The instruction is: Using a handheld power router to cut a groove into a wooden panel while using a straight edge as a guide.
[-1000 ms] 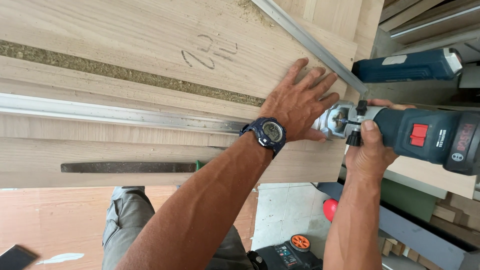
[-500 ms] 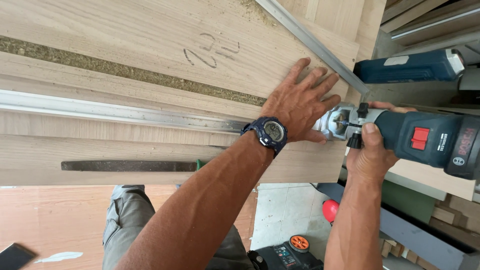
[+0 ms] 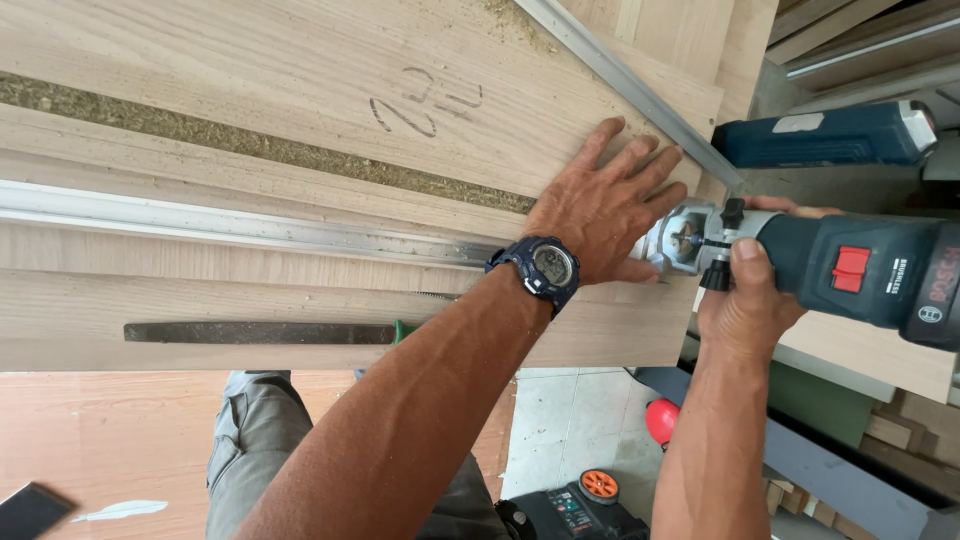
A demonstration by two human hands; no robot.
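My left hand (image 3: 610, 205) lies flat, fingers spread, on a light wooden board (image 3: 300, 90) near its right end; a dark wristwatch (image 3: 540, 268) sits on that wrist. My right hand (image 3: 745, 300) grips a dark blue cordless trim router (image 3: 860, 275) with a red switch. Its silver base (image 3: 680, 240) presses against the board's right edge, just beside my left thumb.
An aluminium guide rail (image 3: 230, 225) runs along the boards; another (image 3: 630, 90) crosses diagonally at top right. A flat metal file (image 3: 260, 332) lies on the lower board. A second blue tool (image 3: 820, 135) rests at right. Below are a tool case (image 3: 570, 510), a red object (image 3: 662, 420) and a phone (image 3: 30, 510).
The router has edged very slightly along the board's end; both hands stay in nearly the same place.
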